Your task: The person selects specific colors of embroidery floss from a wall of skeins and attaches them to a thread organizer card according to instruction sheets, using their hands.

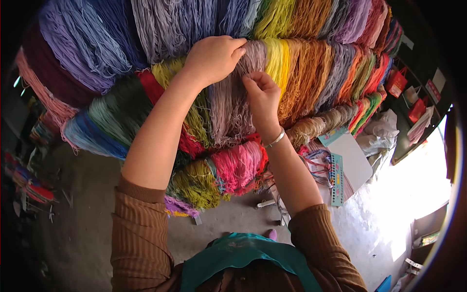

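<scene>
Hanks of coloured thread hang in rows over rods in front of me. My left hand (212, 59) is closed at the top of a greyish-mauve thread hank (227, 109), its fingertips bent over the strands and partly hidden. Just below and to the right, my right hand (265, 92) pinches at the same hank, thumb and forefinger together on fine strands. A bright yellow hank (277, 61) hangs right beside the mauve one, followed by orange-brown thread (304, 80).
Blue and purple hanks (92, 39) fill the upper left. Below hang pink thread (237, 165) and olive thread (197, 185). A white card with a teal perforated strip (336, 180) lies at lower right near a plastic bag (382, 134). Red bags (397, 82) hang at far right.
</scene>
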Action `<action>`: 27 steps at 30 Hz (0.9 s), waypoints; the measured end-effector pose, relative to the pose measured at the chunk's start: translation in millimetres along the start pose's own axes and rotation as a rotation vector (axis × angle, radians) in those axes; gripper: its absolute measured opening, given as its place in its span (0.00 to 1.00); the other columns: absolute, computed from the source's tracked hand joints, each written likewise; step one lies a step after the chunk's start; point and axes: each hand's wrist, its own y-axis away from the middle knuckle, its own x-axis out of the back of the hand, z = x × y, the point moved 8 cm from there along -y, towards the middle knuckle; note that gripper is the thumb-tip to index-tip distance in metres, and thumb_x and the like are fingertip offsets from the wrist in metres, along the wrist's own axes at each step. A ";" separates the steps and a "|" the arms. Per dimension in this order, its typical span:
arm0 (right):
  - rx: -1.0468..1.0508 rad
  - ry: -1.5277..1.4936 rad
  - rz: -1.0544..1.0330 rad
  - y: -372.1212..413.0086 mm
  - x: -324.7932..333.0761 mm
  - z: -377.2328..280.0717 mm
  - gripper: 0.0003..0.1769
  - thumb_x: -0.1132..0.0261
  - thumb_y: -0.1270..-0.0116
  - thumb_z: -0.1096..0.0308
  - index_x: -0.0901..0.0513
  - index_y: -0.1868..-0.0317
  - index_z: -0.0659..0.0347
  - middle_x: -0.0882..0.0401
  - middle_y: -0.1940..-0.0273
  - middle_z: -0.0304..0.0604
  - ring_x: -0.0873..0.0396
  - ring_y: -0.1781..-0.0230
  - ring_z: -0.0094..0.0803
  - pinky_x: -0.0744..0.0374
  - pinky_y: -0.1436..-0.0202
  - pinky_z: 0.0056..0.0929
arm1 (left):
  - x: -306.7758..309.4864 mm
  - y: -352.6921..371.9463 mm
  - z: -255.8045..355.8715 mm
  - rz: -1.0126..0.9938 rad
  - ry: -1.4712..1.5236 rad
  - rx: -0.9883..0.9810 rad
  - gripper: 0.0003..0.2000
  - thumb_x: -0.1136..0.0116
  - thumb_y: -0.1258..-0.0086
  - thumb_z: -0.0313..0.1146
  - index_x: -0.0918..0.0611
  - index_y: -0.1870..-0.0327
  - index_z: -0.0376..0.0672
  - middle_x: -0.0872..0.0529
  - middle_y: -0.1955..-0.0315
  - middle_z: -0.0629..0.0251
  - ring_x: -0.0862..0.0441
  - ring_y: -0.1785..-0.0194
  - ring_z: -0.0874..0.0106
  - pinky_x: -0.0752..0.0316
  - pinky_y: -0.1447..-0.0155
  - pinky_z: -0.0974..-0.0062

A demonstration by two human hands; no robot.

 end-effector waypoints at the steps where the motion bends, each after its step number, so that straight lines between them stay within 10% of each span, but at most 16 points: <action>1: 0.002 -0.001 0.001 1.1 0.5 -0.8 0.03 0.31 0.32 0.75 0.16 0.62 0.65 0.24 0.72 0.25 0.32 0.73 0.10 0.35 0.70 0.13 | -0.2 0.2 0.1 0.002 -0.005 -0.007 0.17 0.48 0.24 0.42 0.14 0.44 0.45 0.11 0.56 0.56 0.14 0.52 0.53 0.20 0.48 0.57; 19: -0.108 -0.231 -0.140 18.2 -1.9 -20.5 0.06 0.36 0.26 0.68 0.20 0.57 0.62 0.27 0.74 0.26 0.36 0.80 0.12 0.39 0.79 0.16 | 2.6 0.6 6.1 -0.017 -0.045 0.010 0.18 0.51 0.22 0.42 0.15 0.43 0.44 0.11 0.54 0.56 0.14 0.51 0.54 0.19 0.47 0.55; 27: -0.151 0.184 -0.098 81.8 41.8 -23.3 0.08 0.36 0.26 0.68 0.13 0.59 0.63 0.31 0.79 0.25 0.39 0.82 0.13 0.42 0.79 0.18 | -1.0 1.8 5.4 -0.013 -0.122 -0.003 0.18 0.52 0.20 0.45 0.16 0.40 0.48 0.13 0.62 0.58 0.14 0.59 0.55 0.19 0.54 0.57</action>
